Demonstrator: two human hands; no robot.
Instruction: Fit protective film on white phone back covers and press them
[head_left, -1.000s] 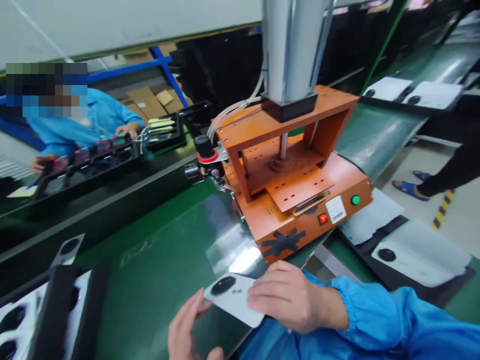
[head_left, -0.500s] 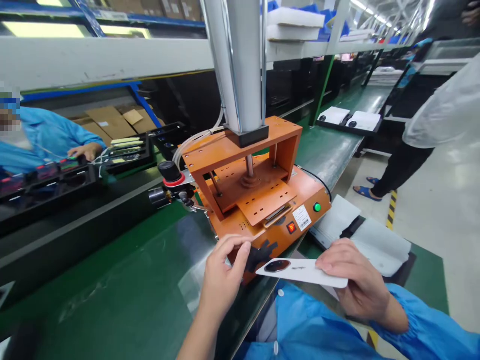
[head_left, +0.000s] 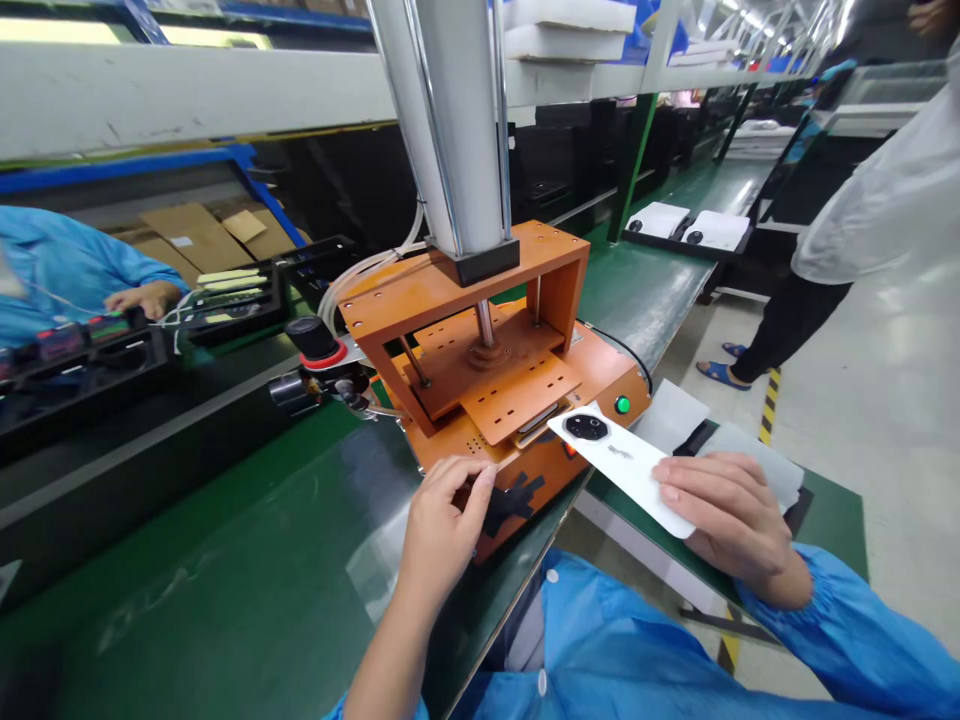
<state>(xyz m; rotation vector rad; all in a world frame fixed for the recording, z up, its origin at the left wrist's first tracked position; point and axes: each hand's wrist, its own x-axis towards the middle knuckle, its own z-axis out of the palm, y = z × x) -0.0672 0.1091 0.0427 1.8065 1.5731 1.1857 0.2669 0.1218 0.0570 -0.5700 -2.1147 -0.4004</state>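
Note:
My right hand (head_left: pixel 739 515) grips the lower end of a white phone back cover (head_left: pixel 622 462). The cover has a round black camera area at its far end and is tilted in front of an orange press (head_left: pixel 611 365). With thumb and forefinger pinched together, my left hand (head_left: pixel 442 525) is at the press's front left edge, by a patch of black tape (head_left: pixel 511 503). What sits in that pinch, if anything, I cannot make out. Under the press plate, a dark flat piece (head_left: pixel 538 420) partly shows in a slot.
A clear plastic sheet (head_left: pixel 371 572) lies on the green bench (head_left: pixel 247 560). White padded sheets (head_left: pixel 757 460) lie at the right. Beyond the press is a black tray (head_left: pixel 724 252) with white covers. A co-worker's hand (head_left: pixel 146 298) is at far left; another person stands right.
My right hand has turned the cover so its white face shows more, and its camera end has swung up toward the press. My left hand keeps its pinch by the press edge.

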